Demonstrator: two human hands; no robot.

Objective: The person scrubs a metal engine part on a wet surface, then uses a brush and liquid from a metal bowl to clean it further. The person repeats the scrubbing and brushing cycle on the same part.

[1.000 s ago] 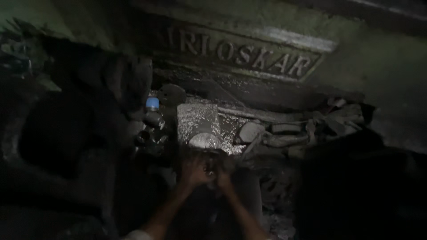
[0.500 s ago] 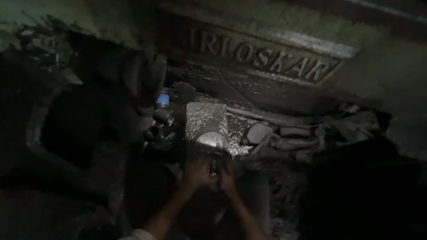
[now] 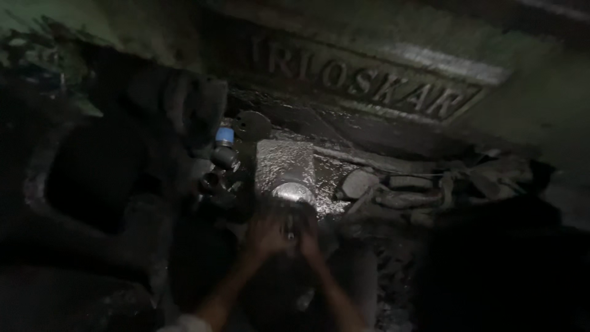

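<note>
Head view: dark, grimy machine from above, lit only at the centre.
Machine casing [image 3: 369, 86]: broad cast cover with raised lettering, running from upper left down to the right.
Room: tight; a dark bulky housing [image 3: 92, 178] crowds the left, pipes and rods [image 3: 418, 197] lie to the right.
Metal block [image 3: 286, 166]: bright, upright, just above the hands.
Small part [image 3: 289, 235]: between both hands, below the block; too blurred to tell its long axis.
Left hand [image 3: 265, 237]: forearm rising from the lower edge, fingers curled onto the part.
Right hand [image 3: 309, 241]: mirrored, touching the left; how its fingers grip cannot be told.
Blue cap [image 3: 225, 136]: left of the block.
</note>
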